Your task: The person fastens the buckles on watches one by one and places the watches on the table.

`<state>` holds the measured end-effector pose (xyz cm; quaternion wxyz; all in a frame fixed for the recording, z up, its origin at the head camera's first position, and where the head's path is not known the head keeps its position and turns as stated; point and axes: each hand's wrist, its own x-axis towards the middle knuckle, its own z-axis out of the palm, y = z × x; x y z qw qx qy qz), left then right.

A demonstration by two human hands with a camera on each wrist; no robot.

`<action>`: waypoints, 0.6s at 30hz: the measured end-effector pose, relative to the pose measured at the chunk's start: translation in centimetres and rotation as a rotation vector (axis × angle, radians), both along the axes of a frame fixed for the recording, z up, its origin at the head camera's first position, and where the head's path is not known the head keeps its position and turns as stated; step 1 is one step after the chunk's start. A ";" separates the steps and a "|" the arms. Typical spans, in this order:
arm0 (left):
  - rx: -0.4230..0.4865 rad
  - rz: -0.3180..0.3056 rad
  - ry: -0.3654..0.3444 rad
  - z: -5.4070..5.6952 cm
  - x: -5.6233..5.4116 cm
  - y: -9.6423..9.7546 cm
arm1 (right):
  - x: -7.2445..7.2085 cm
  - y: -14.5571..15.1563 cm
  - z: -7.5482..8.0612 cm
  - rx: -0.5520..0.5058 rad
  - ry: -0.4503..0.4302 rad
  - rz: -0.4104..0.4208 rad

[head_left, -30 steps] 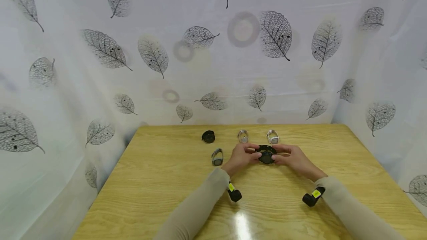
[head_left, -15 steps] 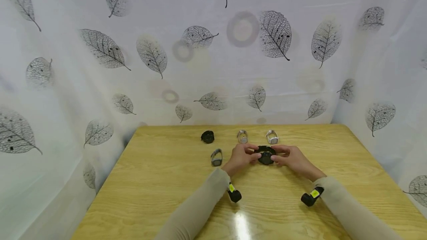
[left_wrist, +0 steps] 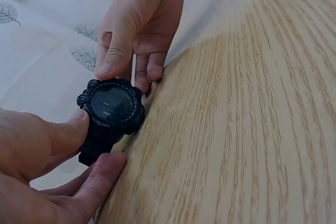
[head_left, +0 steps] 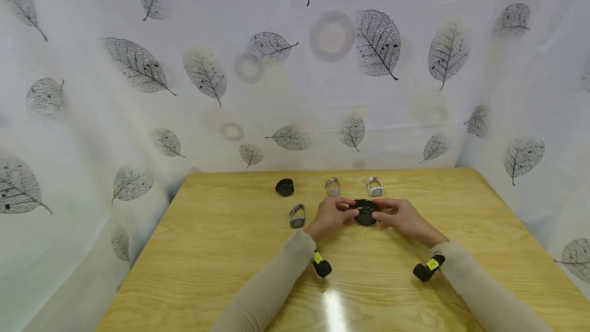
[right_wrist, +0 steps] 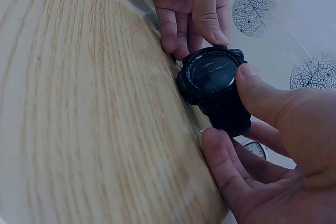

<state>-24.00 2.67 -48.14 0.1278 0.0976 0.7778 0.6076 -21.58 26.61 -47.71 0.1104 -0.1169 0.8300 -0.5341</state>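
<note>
A black digital sports watch is at the middle right of the table, face toward me and strap curved behind it. My left hand pinches its left side, thumb at the case and fingers at the strap. From the other side my right hand holds it the same way. In the left wrist view the round dial shows plainly between both thumbs. The right wrist view shows the watch tilted, its strap hanging between the fingers. Part of the strap is hidden by the fingers.
A grey watch lies left of my left hand. Farther back are a black watch, a pinkish watch with a round dial and a white square-faced watch. Leaf-patterned curtains surround the wooden table.
The head view has shifted slightly, so everything sits a little higher and farther left. Both hands keep holding the black sports watch in much the same place.
</note>
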 end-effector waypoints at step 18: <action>-0.011 -0.116 0.079 1.5 0.1 -1.6 | 0.1 0.5 0.9 -0.042 -0.009 0.011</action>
